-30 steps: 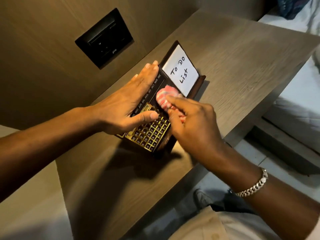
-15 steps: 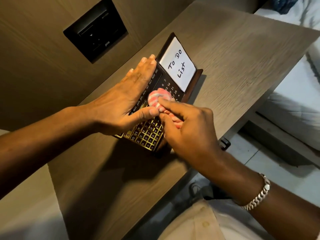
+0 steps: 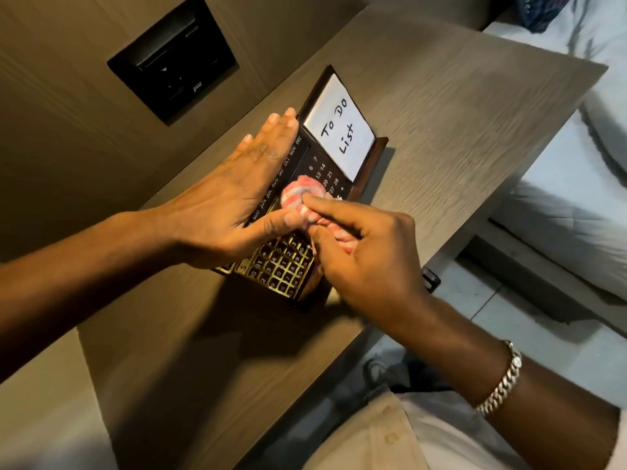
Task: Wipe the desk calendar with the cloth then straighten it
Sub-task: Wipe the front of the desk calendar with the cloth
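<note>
A dark wooden desk calendar (image 3: 283,266) with gold number tiles and a white "To Do List" pad (image 3: 339,130) rests on the wooden table (image 3: 458,106) against the wall. My left hand (image 3: 234,201) lies flat along its wall-side edge, fingers straight, thumb across the month strip, bracing it. My right hand (image 3: 366,262) grips a balled pink-and-white cloth (image 3: 302,198) and presses it on the calendar's face, just below the date numbers. The cloth touches my left thumb. Both hands hide the calendar's middle.
A black socket panel (image 3: 173,59) is set in the wall behind the table. A bed with white sheets (image 3: 576,184) lies to the right, across a narrow gap of tiled floor (image 3: 475,300). The table's front edge runs diagonally under my right wrist.
My right hand has slid the cloth along the calendar face from beside the pad toward my left thumb, which it now touches. My left hand keeps its hold.
</note>
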Demonstrator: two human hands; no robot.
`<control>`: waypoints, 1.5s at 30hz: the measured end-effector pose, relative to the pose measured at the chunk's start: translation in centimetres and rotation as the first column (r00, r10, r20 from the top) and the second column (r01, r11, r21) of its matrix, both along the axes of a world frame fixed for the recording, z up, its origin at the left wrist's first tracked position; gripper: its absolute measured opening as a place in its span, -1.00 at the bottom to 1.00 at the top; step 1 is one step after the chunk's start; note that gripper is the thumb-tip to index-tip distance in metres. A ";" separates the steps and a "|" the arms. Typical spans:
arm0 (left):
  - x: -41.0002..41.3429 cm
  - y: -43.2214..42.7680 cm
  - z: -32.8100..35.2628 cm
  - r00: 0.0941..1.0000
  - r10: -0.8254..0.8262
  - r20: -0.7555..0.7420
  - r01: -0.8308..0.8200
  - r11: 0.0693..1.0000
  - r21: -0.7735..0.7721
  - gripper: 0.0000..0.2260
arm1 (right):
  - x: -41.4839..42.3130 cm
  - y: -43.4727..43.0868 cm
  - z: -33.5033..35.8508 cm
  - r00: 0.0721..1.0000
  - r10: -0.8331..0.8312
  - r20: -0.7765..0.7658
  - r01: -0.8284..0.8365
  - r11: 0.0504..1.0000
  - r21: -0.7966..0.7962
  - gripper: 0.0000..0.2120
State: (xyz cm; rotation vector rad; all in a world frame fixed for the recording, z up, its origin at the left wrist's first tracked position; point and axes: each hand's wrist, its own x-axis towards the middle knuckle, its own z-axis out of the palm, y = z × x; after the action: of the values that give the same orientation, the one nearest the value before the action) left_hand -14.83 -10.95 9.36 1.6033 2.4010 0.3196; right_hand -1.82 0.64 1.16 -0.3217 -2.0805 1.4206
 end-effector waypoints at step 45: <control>-0.9 1.2 -0.5 0.988 -0.048 -0.149 0.023 0.987 -0.160 -0.15 | -2.0 7.5 5.0 0.783 0.059 0.620 -0.596 0.358 0.719 -0.77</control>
State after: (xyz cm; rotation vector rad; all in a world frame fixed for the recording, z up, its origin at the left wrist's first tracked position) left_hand -15.70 -9.78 8.86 1.6503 2.4345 -0.0015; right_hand -3.80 8.15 6.13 0.2813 -3.1569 0.1199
